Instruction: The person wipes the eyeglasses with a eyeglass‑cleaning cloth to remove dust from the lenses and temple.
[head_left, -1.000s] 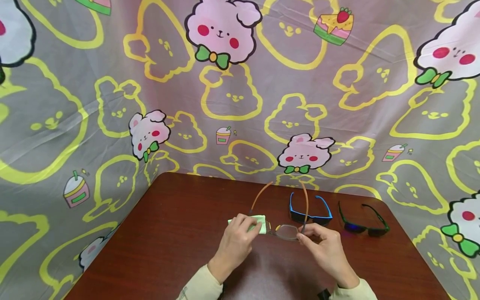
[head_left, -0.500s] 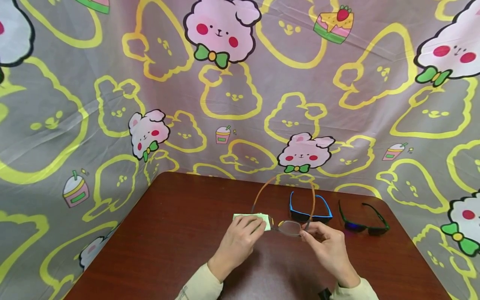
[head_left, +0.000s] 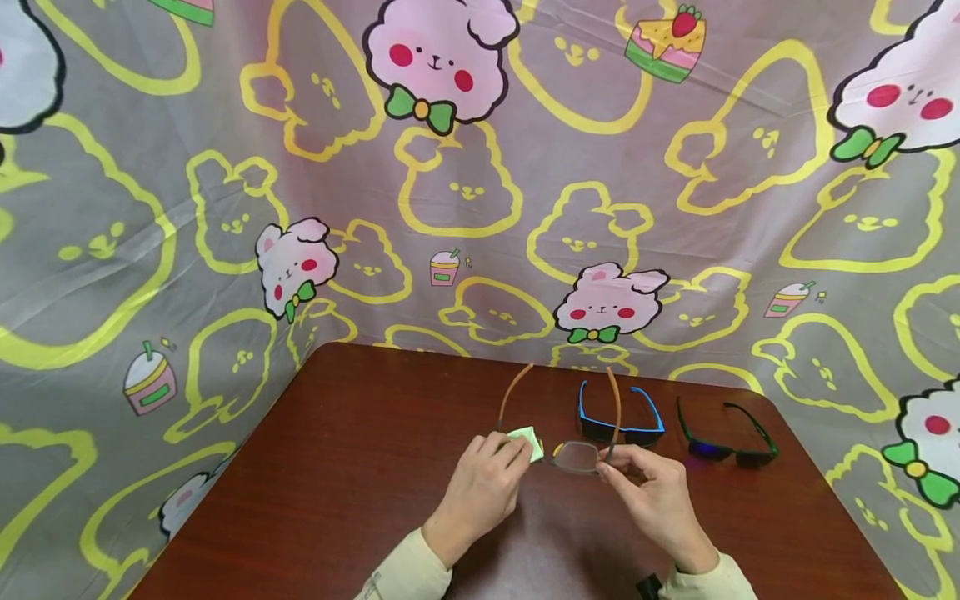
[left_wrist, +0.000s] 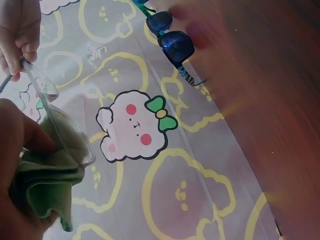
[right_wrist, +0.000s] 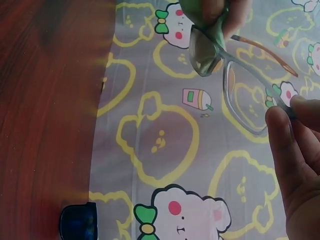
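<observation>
A pair of clear-lensed eyeglasses (head_left: 576, 457) with orange-brown temples is held up above the table, temples pointing away. My right hand (head_left: 660, 498) pinches the frame at its right hinge between thumb and fingers. A light green cloth (head_left: 527, 443) is folded over the left lens, and my left hand (head_left: 483, 483) pinches that lens through it. In the left wrist view the cloth (left_wrist: 47, 185) bunches under the left thumb. The right wrist view shows the right lens bare and the cloth (right_wrist: 207, 15) behind the other lens.
Blue-framed sunglasses (head_left: 621, 429) lie on the brown table (head_left: 337, 467) behind the right hand. Dark green-black sunglasses (head_left: 727, 450) lie farther right. A cartoon-patterned curtain (head_left: 465, 308) encloses the table's back and sides. A small black object (head_left: 648, 587) sits at the bottom edge.
My left hand has shifted slightly right, and the cloth shows less beyond its fingers. The eyeglasses tilted up, then back down. The right hand keeps its grip.
</observation>
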